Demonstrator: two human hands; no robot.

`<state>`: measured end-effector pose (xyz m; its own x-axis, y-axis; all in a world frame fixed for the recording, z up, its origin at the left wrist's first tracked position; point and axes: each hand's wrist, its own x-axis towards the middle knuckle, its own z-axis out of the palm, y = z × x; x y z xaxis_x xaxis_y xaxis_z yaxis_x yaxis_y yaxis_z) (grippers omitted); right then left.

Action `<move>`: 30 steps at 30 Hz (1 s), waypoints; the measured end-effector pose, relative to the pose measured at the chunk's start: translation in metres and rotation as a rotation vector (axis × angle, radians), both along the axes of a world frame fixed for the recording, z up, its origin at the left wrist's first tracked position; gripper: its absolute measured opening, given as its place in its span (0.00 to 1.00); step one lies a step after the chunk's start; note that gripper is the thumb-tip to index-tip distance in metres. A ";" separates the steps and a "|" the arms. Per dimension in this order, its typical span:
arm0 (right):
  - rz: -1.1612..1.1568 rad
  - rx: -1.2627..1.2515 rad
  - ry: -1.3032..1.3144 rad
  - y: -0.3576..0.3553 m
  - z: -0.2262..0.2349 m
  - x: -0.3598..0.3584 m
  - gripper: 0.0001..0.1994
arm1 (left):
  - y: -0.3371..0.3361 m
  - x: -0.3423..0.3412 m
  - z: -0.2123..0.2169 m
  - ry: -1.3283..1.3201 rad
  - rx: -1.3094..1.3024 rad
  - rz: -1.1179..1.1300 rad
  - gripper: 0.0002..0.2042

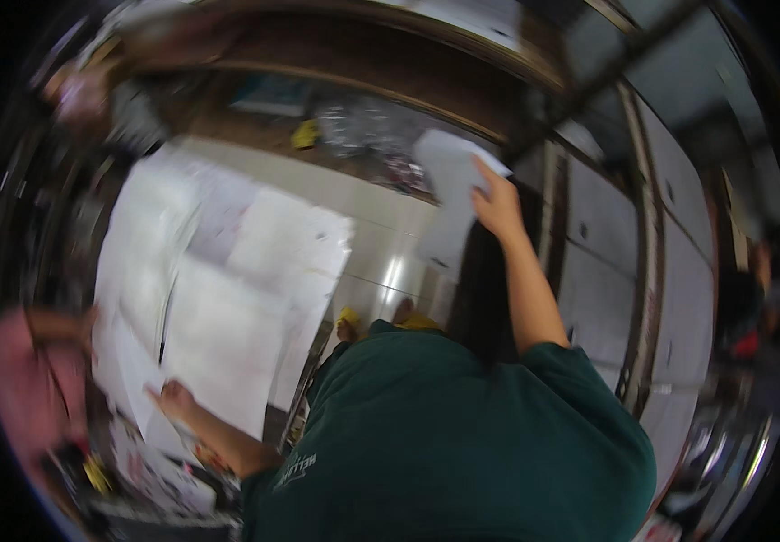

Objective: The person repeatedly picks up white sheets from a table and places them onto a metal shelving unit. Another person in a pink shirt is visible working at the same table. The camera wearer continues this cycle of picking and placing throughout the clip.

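At the right, my right hand (498,203) grips the edge of a white sheet (451,185), which hangs down beside the dark counter. On the left, my left hand (173,402) is closed at the edge of another white sheet (133,370), over the near left part of a table. Motion blur softens both hands. Larger flat white sheets (223,339) cover the tabletop, some overlapping. The table's pale, marked surface (291,239) shows at its right side.
A person in pink (33,388) stands at the left edge of the table. Wooden shelving (363,63) runs along the back, with clear plastic bundles (363,126) and a yellow item (305,135). White cabinet doors (599,221) line the right. Tiled floor (376,235) lies between.
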<state>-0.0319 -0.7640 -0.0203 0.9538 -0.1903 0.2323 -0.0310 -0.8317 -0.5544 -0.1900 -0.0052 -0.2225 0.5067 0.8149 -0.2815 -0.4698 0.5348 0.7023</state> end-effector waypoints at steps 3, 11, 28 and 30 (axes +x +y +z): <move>-0.151 0.121 -0.013 -0.053 -0.009 0.002 0.31 | -0.012 0.056 0.049 -0.181 -0.030 -0.074 0.19; -0.489 0.413 -0.453 -0.297 -0.032 -0.120 0.33 | -0.263 0.183 0.228 -0.073 0.390 -0.036 0.27; -1.217 0.740 -0.454 -0.518 -0.126 -0.262 0.28 | -0.402 0.312 0.239 -0.008 0.388 -0.450 0.22; -1.229 0.689 -0.395 -0.528 -0.130 -0.264 0.30 | -0.408 0.315 0.241 -0.010 0.382 -0.443 0.21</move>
